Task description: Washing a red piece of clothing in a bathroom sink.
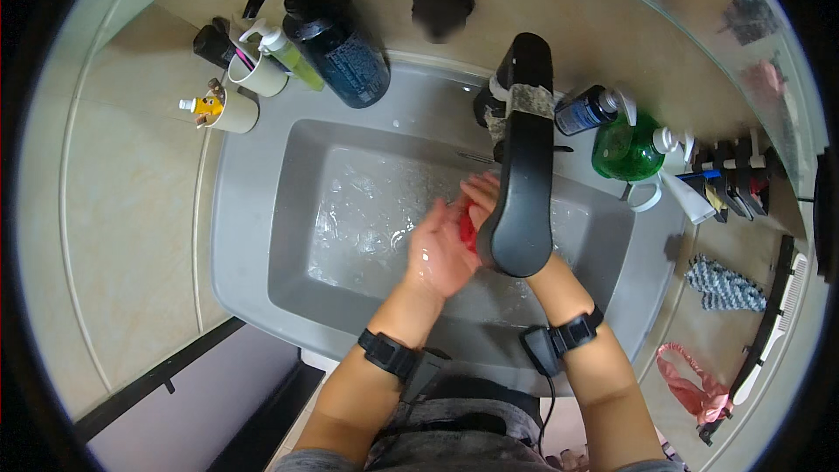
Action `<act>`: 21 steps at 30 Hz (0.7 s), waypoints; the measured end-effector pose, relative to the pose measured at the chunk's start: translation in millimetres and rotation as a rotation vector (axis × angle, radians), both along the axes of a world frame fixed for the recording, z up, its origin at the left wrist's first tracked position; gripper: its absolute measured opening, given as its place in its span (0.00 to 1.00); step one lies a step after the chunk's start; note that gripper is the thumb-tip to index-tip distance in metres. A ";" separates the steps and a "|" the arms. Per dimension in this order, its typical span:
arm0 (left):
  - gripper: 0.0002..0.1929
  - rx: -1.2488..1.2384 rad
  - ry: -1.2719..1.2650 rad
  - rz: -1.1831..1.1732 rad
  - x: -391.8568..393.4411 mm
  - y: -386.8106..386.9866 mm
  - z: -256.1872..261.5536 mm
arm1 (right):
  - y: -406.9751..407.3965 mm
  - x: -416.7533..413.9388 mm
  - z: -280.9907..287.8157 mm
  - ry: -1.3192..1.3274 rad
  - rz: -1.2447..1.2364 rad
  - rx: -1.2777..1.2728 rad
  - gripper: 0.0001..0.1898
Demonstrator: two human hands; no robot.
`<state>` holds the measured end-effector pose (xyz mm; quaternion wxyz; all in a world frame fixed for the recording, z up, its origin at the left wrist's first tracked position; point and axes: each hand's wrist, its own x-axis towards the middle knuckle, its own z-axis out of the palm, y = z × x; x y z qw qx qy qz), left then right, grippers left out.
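Observation:
My left hand (440,255) is over the grey washbasin (246,229), wet, its palm turned up and its fingers towards my right hand (484,200). Between the two hands lies a small red item (467,229), too hidden to name. Which hand bears it I cannot tell. The black faucet (524,196) reaches out above and covers most of my right hand. Water ripples in the bowl below. Each wrist wears a black strap with a small device.
Behind the basin at left stand a dark pump bottle (354,65) and two cups (237,111). At the right rear are a green pump bottle (626,147) and a white tube (688,196). A pink headband (695,387) and a comb (780,321) hang at right.

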<state>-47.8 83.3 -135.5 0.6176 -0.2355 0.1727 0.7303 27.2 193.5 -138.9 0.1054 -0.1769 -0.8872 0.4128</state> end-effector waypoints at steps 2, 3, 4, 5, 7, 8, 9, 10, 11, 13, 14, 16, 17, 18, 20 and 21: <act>0.28 -0.065 0.044 0.083 -14.0 1.0 3.4 | -23.3 6.9 31.2 0.040 -0.035 -0.140 0.17; 0.29 -0.108 0.080 0.141 -15.0 7.4 7.5 | -28.4 7.9 38.6 0.033 -0.042 -0.125 0.17; 0.29 -0.103 0.042 0.173 -12.2 6.6 -9.3 | -40.5 2.9 41.9 0.082 0.041 0.005 0.18; 0.29 -0.107 0.046 0.181 -1.6 4.0 -22.8 | -50.0 -3.0 43.7 0.132 0.123 0.135 0.19; 0.28 0.395 -0.027 0.207 22.2 4.1 -23.7 | -43.2 -18.4 26.4 0.105 0.096 0.216 0.23; 0.28 0.134 -0.033 0.155 30.1 4.2 -12.3 | -31.3 -23.7 32.3 -0.126 0.014 0.031 0.23; 0.28 0.134 -0.035 0.153 30.3 1.7 -7.2 | -24.7 -27.2 38.0 -0.345 -0.063 -0.160 0.23; 0.28 0.054 0.007 0.079 29.5 0.7 -4.0 | -15.5 -22.7 31.6 -0.346 -0.064 -0.156 0.23; 0.28 -0.026 0.048 0.005 27.7 -0.7 -2.1 | -3.8 -13.4 18.9 -0.273 -0.055 -0.243 0.24; 0.29 0.077 0.050 0.057 6.8 -5.1 -4.5 | 4.8 -4.2 15.3 -0.195 -0.037 -0.326 0.25; 0.29 0.175 0.048 0.105 -2.1 -4.4 -6.7 | -0.3 3.9 18.7 -0.137 -0.019 -0.156 0.24; 0.28 0.101 0.085 0.123 -10.9 -0.8 -2.9 | -17.7 22.3 32.5 -0.072 -0.001 -0.080 0.23; 0.28 0.024 0.124 0.139 -14.5 -1.3 -3.4 | -24.2 27.9 33.2 -0.073 0.008 -0.088 0.23; 0.24 -0.026 0.164 0.105 -11.5 6.2 -7.6 | -27.1 34.3 37.2 -0.026 -0.046 -0.142 0.23; 0.22 0.010 0.090 0.046 2.5 10.7 -8.7 | -22.2 41.7 46.3 0.016 -0.102 -0.191 0.22; 0.21 0.042 0.022 -0.015 8.9 12.7 -4.9 | -13.6 43.6 52.9 0.056 -0.214 -0.146 0.18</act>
